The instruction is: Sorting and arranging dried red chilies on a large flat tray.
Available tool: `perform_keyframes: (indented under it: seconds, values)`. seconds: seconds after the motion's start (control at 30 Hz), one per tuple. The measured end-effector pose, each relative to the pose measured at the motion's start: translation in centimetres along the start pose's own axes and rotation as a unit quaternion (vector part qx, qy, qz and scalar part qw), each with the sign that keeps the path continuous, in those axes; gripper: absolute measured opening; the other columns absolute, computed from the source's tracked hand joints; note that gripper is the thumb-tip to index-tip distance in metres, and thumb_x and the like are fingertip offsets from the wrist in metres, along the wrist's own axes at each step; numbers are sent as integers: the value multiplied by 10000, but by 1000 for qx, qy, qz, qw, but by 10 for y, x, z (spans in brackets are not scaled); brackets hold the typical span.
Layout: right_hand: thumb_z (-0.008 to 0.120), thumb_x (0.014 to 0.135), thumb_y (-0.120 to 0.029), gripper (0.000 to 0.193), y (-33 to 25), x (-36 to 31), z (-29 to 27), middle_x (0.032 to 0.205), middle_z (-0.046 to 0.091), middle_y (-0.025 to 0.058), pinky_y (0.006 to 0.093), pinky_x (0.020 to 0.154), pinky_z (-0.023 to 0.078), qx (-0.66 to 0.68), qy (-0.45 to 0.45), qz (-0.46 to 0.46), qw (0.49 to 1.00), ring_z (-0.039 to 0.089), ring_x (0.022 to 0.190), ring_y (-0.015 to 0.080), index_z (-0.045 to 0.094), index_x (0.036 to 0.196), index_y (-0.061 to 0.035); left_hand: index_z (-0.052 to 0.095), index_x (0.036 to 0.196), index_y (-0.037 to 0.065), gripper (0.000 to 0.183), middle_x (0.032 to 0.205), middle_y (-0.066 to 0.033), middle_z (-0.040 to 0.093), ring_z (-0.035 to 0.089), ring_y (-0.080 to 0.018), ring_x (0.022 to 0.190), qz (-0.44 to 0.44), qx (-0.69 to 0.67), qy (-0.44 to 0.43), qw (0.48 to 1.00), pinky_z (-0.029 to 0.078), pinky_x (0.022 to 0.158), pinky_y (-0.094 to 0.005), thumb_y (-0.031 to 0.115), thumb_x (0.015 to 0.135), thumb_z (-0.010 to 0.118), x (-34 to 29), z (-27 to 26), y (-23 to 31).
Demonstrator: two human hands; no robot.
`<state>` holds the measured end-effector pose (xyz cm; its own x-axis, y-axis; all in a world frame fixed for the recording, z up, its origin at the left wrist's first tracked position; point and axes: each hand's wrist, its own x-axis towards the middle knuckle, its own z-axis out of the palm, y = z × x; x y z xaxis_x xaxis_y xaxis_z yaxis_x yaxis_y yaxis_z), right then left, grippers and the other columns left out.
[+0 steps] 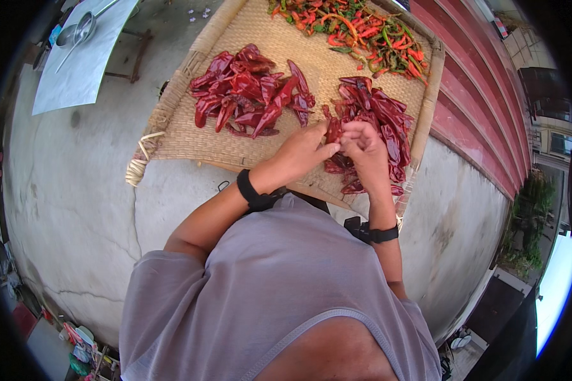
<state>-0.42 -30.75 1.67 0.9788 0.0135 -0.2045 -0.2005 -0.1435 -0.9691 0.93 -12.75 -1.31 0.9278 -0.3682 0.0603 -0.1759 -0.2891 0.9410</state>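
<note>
Between my two hands, above the right-hand pile, is a dark red dried chili pepper. My left hand is closed on it from the left, thumb pointing right. On its other side my right hand pinches at its lower end with curled fingers. Under and beyond my right hand lies a pile of large dried red chilies. Farther left sits a second pile of similar chilies, apart from my hands. Both piles rest on a woven mat tray.
Small red and green chilies cover the tray's far right corner. Red steps rise along the right side. At the far left stands a pale table with a metal strainer. Grey concrete floor surrounds the tray.
</note>
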Motion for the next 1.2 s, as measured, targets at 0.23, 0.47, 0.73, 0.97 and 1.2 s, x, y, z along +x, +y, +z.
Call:
perform_keyframes:
  seconds: [0.23,0.47,0.73,0.97,1.2]
  values:
    - [742,796,-109,303,-7,7,-12,1039,647,90,424,872,466,-576,122,-167,791,589,991,301,668,1090,-85,633,1163,6,290,1004,-194,640,649,-370,896,-6,230,135,964,526,788,-439,113,894,636,2,-45,0]
    - [794,735,-284,434,14,30,0,1102,620,50,419,907,386,-718,91,-181,666,536,1057,259,668,1125,-138,649,1186,32,447,1241,-216,533,538,-379,1079,-2,389,235,891,488,880,-447,-59,750,611,7,-81,-13]
    - [761,745,-202,362,18,37,-3,989,644,51,410,908,369,-751,37,-189,631,537,1008,245,655,1083,-128,662,1169,45,412,1289,-188,526,487,-379,1173,39,383,277,880,443,941,-456,-41,767,630,-6,-62,1]
    - [714,783,-124,330,19,35,-21,928,693,35,417,944,357,-642,88,-258,717,580,937,238,689,1110,-160,638,1122,-1,276,1067,-155,639,623,-309,906,93,173,206,958,515,795,-384,0,847,611,-8,-17,13]
    - [689,869,-14,324,14,10,-25,862,637,-30,219,730,476,-54,-40,-78,995,557,791,45,634,1188,-37,585,1280,-2,412,1100,-186,678,660,-274,908,4,-16,104,994,518,777,-354,202,927,645,3,26,9]
